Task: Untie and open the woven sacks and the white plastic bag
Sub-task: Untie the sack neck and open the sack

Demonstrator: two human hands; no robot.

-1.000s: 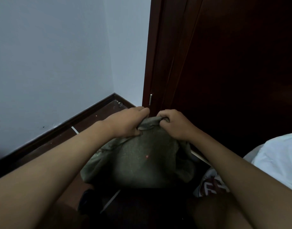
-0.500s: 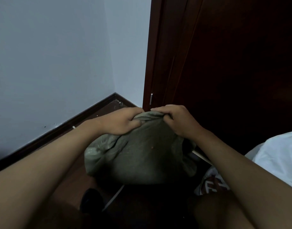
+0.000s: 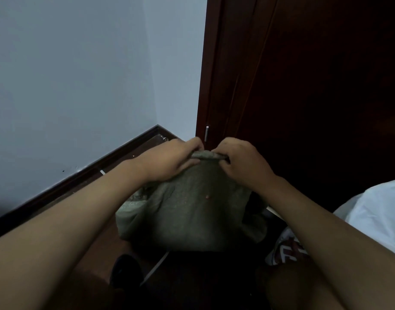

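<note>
A grey-green woven sack (image 3: pixel 189 211) stands on the floor in the corner, in front of me. My left hand (image 3: pixel 172 159) grips the bunched top of the sack from the left. My right hand (image 3: pixel 243 162) pinches the same top edge from the right, fingers curled round the fabric. The two hands nearly touch at the sack's mouth, which stays gathered. A white plastic bag (image 3: pixel 377 211) lies at the right edge. A white sack with red print (image 3: pixel 285 251) peeks out below my right forearm.
A dark brown door (image 3: pixel 315 97) and its frame rise just behind the sack. A pale wall with a dark skirting board (image 3: pixel 84 175) runs along the left. A dark shoe (image 3: pixel 125 269) sits on the brown floor near my legs.
Both hands have lifted the sack's top a little and shifted their grip along the folded edge, closer together. The sack's body has stretched upward slightly.
</note>
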